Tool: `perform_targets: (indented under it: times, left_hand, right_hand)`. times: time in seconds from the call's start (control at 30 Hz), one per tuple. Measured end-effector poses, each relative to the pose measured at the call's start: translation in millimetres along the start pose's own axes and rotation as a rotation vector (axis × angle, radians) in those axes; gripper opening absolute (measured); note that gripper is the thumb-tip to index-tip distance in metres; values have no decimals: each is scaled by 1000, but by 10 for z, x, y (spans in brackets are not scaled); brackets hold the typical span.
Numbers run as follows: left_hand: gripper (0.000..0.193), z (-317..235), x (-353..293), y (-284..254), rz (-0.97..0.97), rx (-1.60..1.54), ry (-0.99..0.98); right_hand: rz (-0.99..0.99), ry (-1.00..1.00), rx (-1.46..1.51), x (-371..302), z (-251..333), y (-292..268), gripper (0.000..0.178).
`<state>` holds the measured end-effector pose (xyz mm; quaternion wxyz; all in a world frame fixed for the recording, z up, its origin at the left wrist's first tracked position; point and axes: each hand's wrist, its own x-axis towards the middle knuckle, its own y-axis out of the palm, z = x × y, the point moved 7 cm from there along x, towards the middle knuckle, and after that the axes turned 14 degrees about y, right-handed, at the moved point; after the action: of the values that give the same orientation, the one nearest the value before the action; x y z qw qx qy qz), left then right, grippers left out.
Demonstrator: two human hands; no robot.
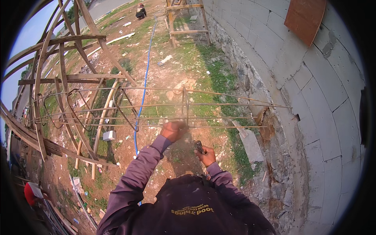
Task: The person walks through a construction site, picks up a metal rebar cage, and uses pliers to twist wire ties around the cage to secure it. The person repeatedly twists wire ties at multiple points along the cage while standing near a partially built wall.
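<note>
Fingers of the left hand (pixel 172 131) curl at the metal hoop (pixel 187 105), their hold unclear; long rods (pixel 227 127) stretch either side of them. Nearby, the right hand (pixel 208 156) closes around a dark tool (pixel 200 146).

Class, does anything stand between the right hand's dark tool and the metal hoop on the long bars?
Partly: the left hand is at the near end of the hoop, partly hiding it. Nothing else visible stands between the tool in the right hand and the bars.
</note>
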<state>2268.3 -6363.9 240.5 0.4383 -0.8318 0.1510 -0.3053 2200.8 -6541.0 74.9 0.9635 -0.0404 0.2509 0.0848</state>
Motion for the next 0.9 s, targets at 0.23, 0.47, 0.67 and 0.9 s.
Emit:
perform_targets:
  times: [0.23, 0.47, 0.67, 0.9]
  left_hand:
    - [32, 49, -14, -133, -4, -284, -134]
    - [22, 58, -6, -52, 7, -253, -180]
    - [17, -67, 56, 19, 83, -295, -70]
    - [15, -96, 39, 56, 93, -285, -79]
  right_hand:
    - [-150, -295, -276, -29, 213, 410, 28]
    - [-268, -288, -123, 45, 324, 548, 22]
    - [-260, -188, -182, -86, 39, 637, 22]
    - [-336, -271, 14, -147, 93, 623, 22]
